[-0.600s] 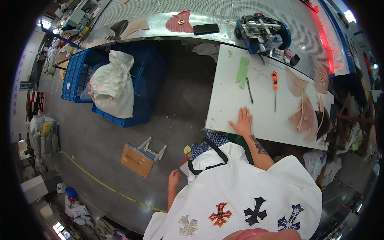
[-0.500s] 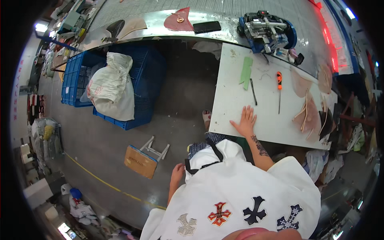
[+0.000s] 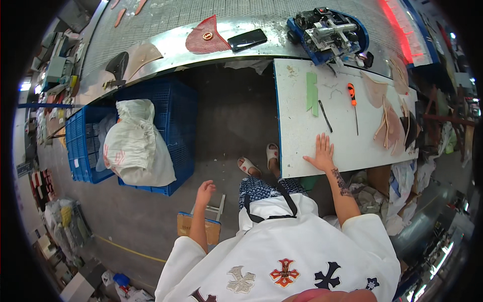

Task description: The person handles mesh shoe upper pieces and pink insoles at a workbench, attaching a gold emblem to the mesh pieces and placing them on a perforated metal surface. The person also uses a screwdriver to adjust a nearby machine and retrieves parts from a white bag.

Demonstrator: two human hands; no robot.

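Observation:
My right hand [image 3: 320, 154] lies flat on the white tabletop [image 3: 302, 143], its fingers spread and nothing under them that I can see. Just beyond the fingertips is a thin dark strip [image 3: 325, 116]. Farther off are a green notched piece [image 3: 312, 94] and a screwdriver [image 3: 352, 100] with an orange and black handle. My left hand [image 3: 205, 191] hangs in the air over the floor, fingers curled in and holding nothing visible. Below it, partly covered by my left forearm, stands a small stool [image 3: 214, 231] with a wooden seat.
A white sack [image 3: 138, 151] rests on blue crates [image 3: 181, 136] at the left. Across the far side runs a metal-edged bench with a blue-based machine [image 3: 329, 35], a black phone [image 3: 247, 40] and a red mesh piece [image 3: 207, 36]. Pinkish cut pieces [image 3: 388, 126] lie at the tabletop's right.
My left hand has risen from beside my waist and reached forward. The view has shifted, bringing both my feet into sight. My right hand stays flat on the tabletop.

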